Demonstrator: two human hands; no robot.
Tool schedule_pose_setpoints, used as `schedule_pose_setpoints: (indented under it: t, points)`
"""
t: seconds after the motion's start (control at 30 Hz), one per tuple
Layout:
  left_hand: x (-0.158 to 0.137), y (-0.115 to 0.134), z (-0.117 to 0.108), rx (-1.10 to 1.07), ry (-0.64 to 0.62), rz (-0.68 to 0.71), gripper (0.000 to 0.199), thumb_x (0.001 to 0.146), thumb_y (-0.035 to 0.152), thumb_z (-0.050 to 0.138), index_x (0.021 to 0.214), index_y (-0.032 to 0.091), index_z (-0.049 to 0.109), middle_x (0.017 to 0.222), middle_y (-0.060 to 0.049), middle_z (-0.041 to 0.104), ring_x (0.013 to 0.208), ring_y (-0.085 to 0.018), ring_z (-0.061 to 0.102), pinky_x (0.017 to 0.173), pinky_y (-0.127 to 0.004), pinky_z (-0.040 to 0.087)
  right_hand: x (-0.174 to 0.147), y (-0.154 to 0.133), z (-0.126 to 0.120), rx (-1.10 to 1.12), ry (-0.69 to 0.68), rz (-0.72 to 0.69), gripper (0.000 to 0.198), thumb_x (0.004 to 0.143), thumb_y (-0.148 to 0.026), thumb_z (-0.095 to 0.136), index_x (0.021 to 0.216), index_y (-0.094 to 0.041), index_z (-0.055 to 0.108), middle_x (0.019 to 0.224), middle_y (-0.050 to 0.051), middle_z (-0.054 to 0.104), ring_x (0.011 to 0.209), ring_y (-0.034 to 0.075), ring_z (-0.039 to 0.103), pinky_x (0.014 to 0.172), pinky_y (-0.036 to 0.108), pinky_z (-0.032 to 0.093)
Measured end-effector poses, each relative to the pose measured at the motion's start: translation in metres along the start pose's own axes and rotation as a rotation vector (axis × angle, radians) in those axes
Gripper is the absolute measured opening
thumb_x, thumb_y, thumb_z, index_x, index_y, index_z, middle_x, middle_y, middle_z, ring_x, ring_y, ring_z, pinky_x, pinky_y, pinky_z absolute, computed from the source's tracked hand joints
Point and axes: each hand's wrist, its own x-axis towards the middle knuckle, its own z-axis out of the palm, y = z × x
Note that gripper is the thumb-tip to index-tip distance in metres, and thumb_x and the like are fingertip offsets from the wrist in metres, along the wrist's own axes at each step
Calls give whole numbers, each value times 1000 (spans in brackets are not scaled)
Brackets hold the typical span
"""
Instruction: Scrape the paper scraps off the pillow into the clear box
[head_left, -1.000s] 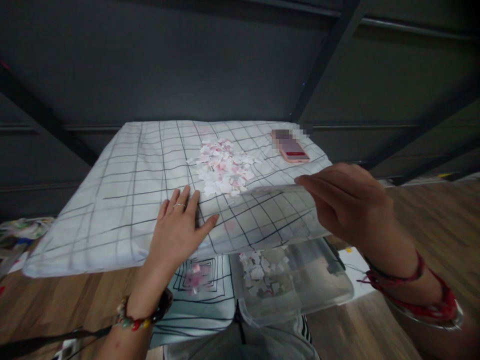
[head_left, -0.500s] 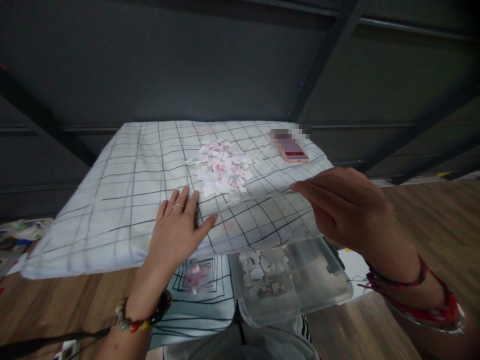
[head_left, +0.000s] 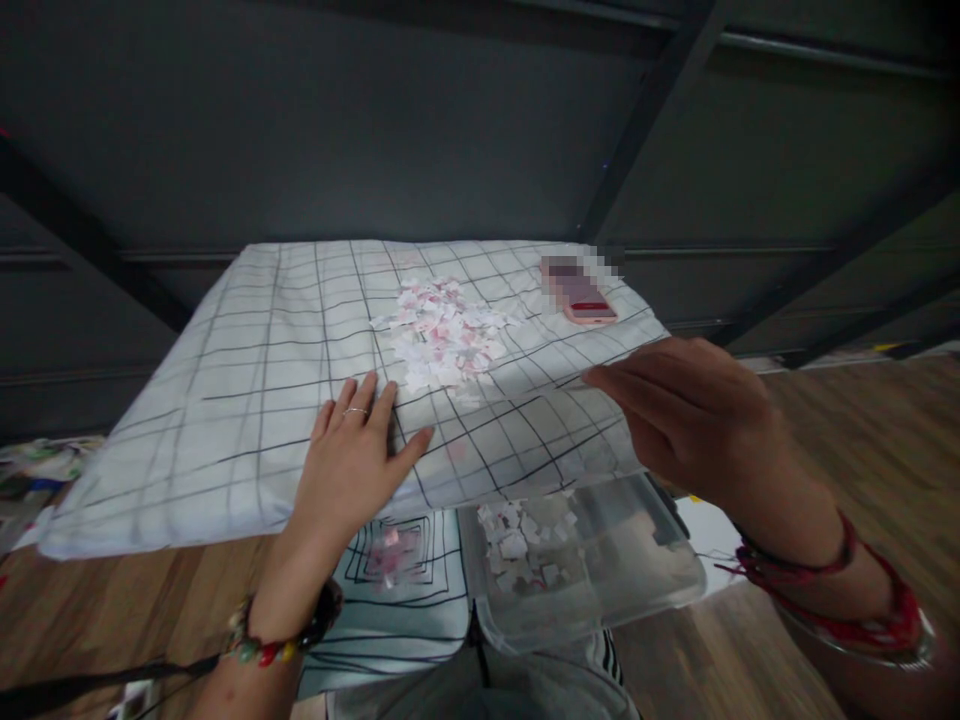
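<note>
My left hand [head_left: 349,450] lies flat on the white cloth with dark grid lines [head_left: 225,420], fingers and thumb spread. A heap of small white and pink paper scraps [head_left: 450,335] sits just beyond its fingertips. Over the right part of the cloth, my right hand [head_left: 690,420] is closed in a pinch, thumb and fingers pressed together. What it holds, if anything, I cannot make out; only a faint pale line runs left from the fingertips.
A phone in a pink case [head_left: 589,303] lies at the cloth's back right. Below the front edge stands a clear plastic box [head_left: 637,600] with white scraps inside. Beside it, pink pieces [head_left: 394,555] lie on a light-blue patterned surface [head_left: 405,635]. A dark panel wall [head_left: 337,130] rises behind.
Both hands keep almost the same positions. The faint pale line left of my right fingertips looks slightly different.
</note>
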Motion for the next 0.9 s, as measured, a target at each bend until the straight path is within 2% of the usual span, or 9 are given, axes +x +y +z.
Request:
schedule_pose_setpoints:
  t: [0.13, 0.27, 0.6, 0.9]
  points:
    - [0, 0, -1, 4, -10, -6, 67, 87, 53, 41, 137, 8, 42, 148, -18, 35, 139, -33, 26, 112, -48, 24, -1, -2, -5, 71, 1, 9, 31, 76, 5, 47, 96, -15, 57, 77, 6, 66, 72, 17, 56, 60, 32, 45]
    - [0, 0, 0, 0, 6, 2, 67, 88, 54, 38, 137, 10, 42, 148, -17, 35, 138, -33, 27, 111, -49, 24, 1, -3, -7, 48, 20, 47, 28, 78, 3, 49, 97, -16, 57, 78, 5, 66, 72, 17, 56, 60, 33, 45]
    - [0, -1, 0, -33, 5, 12, 66, 88, 54, 37, 137, 10, 42, 148, -18, 34, 138, -34, 26, 111, -50, 24, -3, -4, -10, 59, -3, -4, 31, 74, 7, 49, 95, -14, 59, 76, 7, 66, 72, 17, 56, 62, 32, 47]
    - [0, 0, -1, -19, -14, 3, 67, 88, 53, 37, 137, 7, 42, 148, -19, 34, 139, -34, 25, 112, -49, 23, -4, 7, -4, -94, 3, -17, 28, 74, 3, 52, 95, -15, 58, 74, 5, 66, 67, 17, 55, 56, 32, 40]
